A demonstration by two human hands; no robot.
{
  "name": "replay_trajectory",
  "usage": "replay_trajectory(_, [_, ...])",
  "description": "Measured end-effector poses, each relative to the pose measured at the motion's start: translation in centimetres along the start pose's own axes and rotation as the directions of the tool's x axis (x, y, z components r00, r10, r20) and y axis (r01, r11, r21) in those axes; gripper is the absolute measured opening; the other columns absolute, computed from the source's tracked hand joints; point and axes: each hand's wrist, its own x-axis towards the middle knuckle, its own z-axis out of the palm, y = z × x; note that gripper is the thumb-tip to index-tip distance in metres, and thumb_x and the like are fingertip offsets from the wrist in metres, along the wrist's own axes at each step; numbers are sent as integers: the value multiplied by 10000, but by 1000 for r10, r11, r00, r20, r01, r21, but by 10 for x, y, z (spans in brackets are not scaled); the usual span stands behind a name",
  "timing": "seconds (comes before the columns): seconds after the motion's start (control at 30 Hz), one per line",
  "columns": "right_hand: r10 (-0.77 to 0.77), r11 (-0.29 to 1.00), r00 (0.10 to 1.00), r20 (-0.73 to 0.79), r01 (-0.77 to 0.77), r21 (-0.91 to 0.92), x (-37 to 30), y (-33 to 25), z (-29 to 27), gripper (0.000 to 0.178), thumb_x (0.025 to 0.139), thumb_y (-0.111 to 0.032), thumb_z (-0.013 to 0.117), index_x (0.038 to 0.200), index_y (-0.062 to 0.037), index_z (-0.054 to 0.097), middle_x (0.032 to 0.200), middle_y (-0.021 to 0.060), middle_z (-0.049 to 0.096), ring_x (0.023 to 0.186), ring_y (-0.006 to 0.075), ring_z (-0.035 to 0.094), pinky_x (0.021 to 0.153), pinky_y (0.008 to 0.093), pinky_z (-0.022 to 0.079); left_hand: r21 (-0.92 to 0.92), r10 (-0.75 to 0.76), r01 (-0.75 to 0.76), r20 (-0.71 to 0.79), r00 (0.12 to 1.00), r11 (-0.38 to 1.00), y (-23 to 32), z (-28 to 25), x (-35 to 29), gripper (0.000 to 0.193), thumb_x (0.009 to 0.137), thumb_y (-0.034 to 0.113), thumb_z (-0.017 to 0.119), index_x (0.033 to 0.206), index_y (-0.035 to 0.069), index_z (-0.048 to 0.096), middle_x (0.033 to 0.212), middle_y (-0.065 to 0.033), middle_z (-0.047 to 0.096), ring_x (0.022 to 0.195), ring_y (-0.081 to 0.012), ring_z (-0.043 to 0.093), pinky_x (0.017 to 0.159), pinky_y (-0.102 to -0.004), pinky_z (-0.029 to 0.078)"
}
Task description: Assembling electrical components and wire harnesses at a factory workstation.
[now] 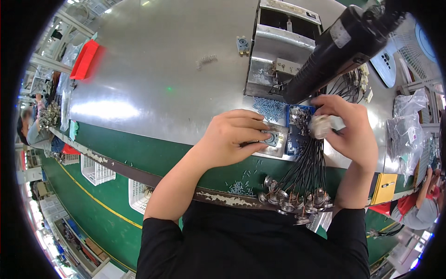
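Observation:
My left hand (232,137) reaches in from the left, thumb and fingers closing on a small grey-blue square part (272,138). This part sits on a metal plate (278,149) at the bench's near side. On the right, my right hand (350,128) is curled around a pale, roundish piece (319,127), smeared by motion, so its exact kind is unclear. Beneath that hand lies a bundle of black wires (311,162) with round metal ends (283,200) at the near edge. A blue tray (292,148) of small metal parts lies between my hands.
A black electric screwdriver (325,58) slants down above the tray. Behind it stands a metal box-like machine (274,46). Blue screws (269,109) lie heaped beside the tray, and more screws (239,188) lie near the front edge. A similar square part (242,45) and a spring (206,60) lie farther back.

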Motion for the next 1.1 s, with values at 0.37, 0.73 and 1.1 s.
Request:
replay_trajectory(0.37, [-98,975,990,99,76,209,4,14,-26,138,809,-50,791,938,0,792,773,123,735,678,257,720,592,325,526,104,-110,139,-243,964,985,3,-48,10,182,821,93,818,1002,81,807,1063,-67,777,922,-235,747,793,-348,594])
replay_trajectory(0.73, [-69,986,991,111,51,157,4,-2,-14,151,759,24,743,908,8,751,833,135,748,721,250,741,662,313,573,416,-488,567,-290,824,711,-47,-121,23,218,865,91,784,1076,36,768,1047,-84,767,797,-186,690,738,-341,533])
replay_trajectory(1.1, [-88,989,996,21,85,121,3,-3,-15,154,732,15,708,880,-9,745,825,121,739,696,236,718,625,310,551,360,-557,642,-319,767,677,-75,-108,36,321,914,109,780,1191,-25,689,1030,-163,766,882,-263,740,832,-372,583])
